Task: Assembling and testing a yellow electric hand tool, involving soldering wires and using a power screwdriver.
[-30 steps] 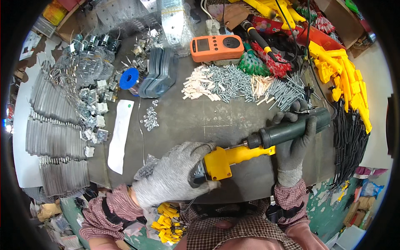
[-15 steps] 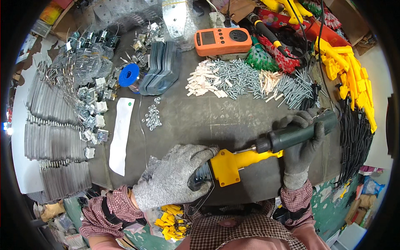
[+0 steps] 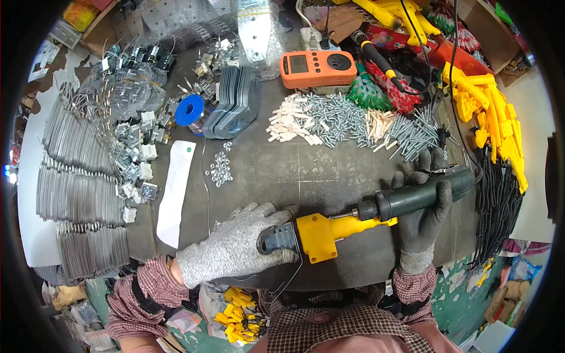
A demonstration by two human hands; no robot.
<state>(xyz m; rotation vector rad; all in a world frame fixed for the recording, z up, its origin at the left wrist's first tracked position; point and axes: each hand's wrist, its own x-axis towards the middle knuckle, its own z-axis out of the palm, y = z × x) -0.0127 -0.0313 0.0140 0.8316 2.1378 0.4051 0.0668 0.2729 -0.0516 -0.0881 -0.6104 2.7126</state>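
Observation:
My left hand (image 3: pixel 238 247), in a grey glove, grips a dark metal part (image 3: pixel 279 240) at the left end of a yellow plastic housing with a handle (image 3: pixel 316 238). A thin wire loop hangs down beside this part. In my gloved right hand (image 3: pixel 421 226) lies a dark green electric screwdriver (image 3: pixel 421 194), thumb across its near side and some fingers stretched out beyond it. Its bit points left along the yellow handle and reaches the housing's right side. Whether the tip sits in a screw I cannot tell.
Ahead lie piles of screws (image 3: pixel 336 120) and pale small pieces (image 3: pixel 288 120), behind them an orange meter (image 3: pixel 318 69). Small nuts (image 3: pixel 219 167), a white strip (image 3: pixel 175 197) and stacked metal plates (image 3: pixel 232 106) are left. Yellow handles (image 3: pixel 497 112) and black cords (image 3: pixel 499 206) lie right.
The fingers of my right hand have loosened and stretched away from the screwdriver. My left hand has slid slightly left, baring more of the dark metal part. The view has shifted a little.

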